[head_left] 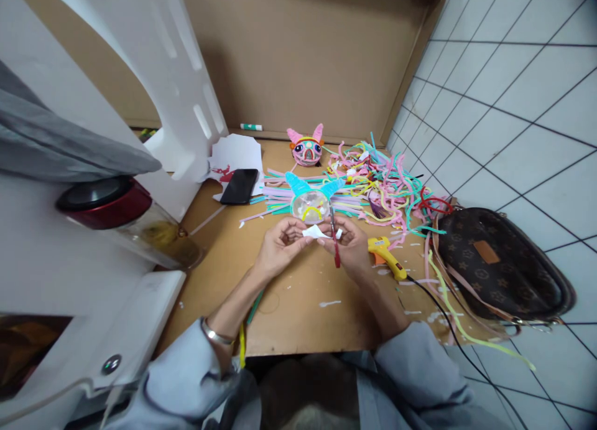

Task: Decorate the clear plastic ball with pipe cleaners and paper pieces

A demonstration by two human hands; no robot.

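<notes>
A small white paper piece (315, 232) is pinched by the fingers of the left hand (282, 246) and right hand (349, 244), red-handled metal scissors (336, 254) also gripped in the latter. Beyond the fingertips, blue fuzzy ears (297, 184) already top a round, clear face (310, 201); eyes seem not yet added.

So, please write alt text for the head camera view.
A person's bare left hand and right hand hold a small white paper piece, the right also gripping red-handled scissors, near a round translucent blue-eared craft. Behind sit a pink-eared figure and tangled pastel pipe cleaners.
</notes>
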